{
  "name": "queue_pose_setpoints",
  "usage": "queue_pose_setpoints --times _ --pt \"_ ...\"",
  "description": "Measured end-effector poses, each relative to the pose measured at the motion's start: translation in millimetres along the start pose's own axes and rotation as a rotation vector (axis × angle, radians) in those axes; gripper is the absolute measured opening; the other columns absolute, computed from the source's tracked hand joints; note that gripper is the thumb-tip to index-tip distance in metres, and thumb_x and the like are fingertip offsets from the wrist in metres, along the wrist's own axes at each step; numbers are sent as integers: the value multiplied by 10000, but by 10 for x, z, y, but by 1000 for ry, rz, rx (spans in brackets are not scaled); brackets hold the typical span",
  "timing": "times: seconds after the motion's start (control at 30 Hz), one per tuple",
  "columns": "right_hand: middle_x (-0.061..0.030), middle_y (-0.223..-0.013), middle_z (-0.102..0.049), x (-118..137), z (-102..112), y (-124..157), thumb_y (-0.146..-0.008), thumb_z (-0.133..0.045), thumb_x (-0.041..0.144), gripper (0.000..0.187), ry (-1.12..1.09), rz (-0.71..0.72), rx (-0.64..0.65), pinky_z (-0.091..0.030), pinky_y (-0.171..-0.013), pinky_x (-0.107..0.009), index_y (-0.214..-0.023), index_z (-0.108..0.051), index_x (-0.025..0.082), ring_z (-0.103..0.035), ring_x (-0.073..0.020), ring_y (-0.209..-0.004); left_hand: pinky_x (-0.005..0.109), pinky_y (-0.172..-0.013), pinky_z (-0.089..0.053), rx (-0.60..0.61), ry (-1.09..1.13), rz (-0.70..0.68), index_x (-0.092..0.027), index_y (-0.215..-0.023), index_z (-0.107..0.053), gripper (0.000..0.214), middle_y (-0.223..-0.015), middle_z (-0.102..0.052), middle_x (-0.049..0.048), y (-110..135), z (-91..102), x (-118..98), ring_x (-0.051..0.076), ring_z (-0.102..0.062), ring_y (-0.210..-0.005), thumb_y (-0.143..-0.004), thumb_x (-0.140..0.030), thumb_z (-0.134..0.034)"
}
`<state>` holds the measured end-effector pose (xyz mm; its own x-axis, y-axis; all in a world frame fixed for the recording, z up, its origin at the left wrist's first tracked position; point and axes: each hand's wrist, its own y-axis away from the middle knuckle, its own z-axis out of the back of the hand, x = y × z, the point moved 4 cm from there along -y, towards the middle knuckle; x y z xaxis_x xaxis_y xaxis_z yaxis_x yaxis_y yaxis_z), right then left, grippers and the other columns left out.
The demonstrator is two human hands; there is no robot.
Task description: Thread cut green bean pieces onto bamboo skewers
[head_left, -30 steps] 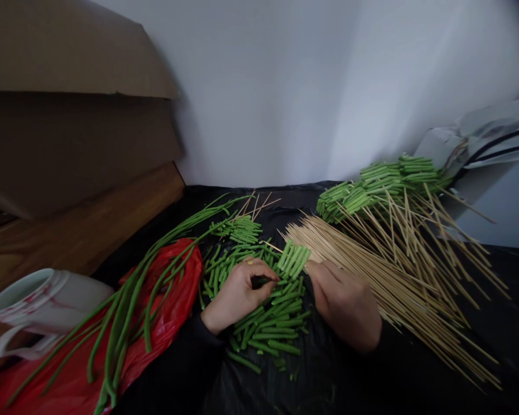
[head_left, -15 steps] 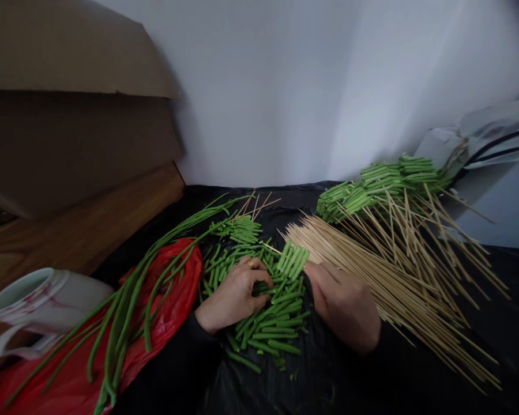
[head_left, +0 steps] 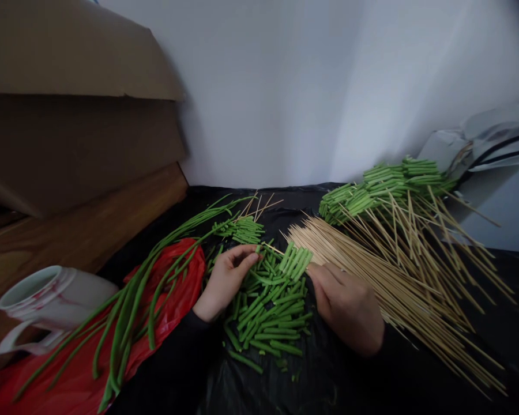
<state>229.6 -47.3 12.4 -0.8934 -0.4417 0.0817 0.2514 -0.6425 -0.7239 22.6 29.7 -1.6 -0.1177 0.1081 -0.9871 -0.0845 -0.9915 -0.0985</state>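
My right hand (head_left: 348, 302) is closed on a bamboo skewer (head_left: 273, 248) that carries several short green bean pieces (head_left: 296, 261) side by side. The bare tip of the skewer points left. Close to that tip, my left hand (head_left: 231, 276) pinches a single cut bean piece (head_left: 258, 249) between thumb and fingers. Below both hands lies a loose pile of cut green beans (head_left: 270, 317) on black plastic sheeting (head_left: 315, 380). Just behind the pile rest a few threaded bean skewers (head_left: 244, 229).
Long uncut beans (head_left: 132, 300) lie across a red plastic bag (head_left: 177, 314) at left, beside a white mug (head_left: 56, 305) on its side. Bare skewers (head_left: 393, 294) fan out at right. Finished bean skewers (head_left: 384, 187) are stacked behind them. A cardboard box (head_left: 78, 138) stands back left.
My left hand has come up out of the bean pile with a bean piece in its pinch, near the skewer's tip. My right hand keeps its hold on the skewer. The view has shifted slightly.
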Motion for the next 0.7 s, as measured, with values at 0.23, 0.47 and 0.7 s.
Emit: queue_pose_setpoints --times 0.23,0.47,0.7 --pt "7 -635 -536 27 -13 8 -903 -440 127 219 -1 10 10 -260 -553 -306 -873 -653 169 -467 -126 -546 210 -716 -487 113 496 296 -161 -1053 -703 297 -870 -686 43 31 -45 60 111 -615 -789 -776 -269 -723" --pt "-7 -688 -575 65 -40 41 -894 -446 113 232 -28 29 30 -274 -569 -308 -986 -657 141 -493 -130 -570 215 -781 -501 168 664 360 -153 -1103 -681 285 -930 -683 59 31 -59 75 110 -629 -848 -819 -130 -663" --pt "6 -649 -553 101 -49 52 -907 -429 132 235 -39 26 67 -270 -555 -310 -952 -659 151 -473 -123 -539 218 -750 -517 117 668 367 -156 -981 -697 186 -971 -707 67 27 -48 95 122 -649 -856 -804 -106 -672"
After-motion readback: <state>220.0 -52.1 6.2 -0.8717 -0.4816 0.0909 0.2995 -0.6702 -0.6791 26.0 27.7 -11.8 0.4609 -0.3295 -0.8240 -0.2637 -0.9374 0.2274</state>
